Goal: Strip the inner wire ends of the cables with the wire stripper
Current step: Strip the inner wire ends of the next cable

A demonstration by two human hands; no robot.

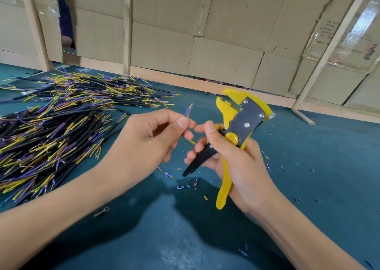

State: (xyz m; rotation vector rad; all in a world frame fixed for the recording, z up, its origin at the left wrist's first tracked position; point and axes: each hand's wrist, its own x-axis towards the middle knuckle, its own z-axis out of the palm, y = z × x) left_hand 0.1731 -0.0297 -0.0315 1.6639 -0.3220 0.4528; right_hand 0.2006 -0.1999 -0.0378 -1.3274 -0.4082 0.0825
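Observation:
My left hand pinches a short cable between thumb and fingers, and its thin coloured inner wires stick up with bare tips. My right hand grips the yellow and grey wire stripper by its handles, jaws pointing up and away, a little right of the wire ends and apart from them. The cable's other end shows as a yellow tip below my left fingers; most of its body is hidden in my hand.
Two heaps of black cables with yellow, blue and purple inner wires lie at the left: a near heap and a far heap. Small cut insulation bits dot the teal mat. A ring terminal lies near my left forearm. Cardboard walls stand behind.

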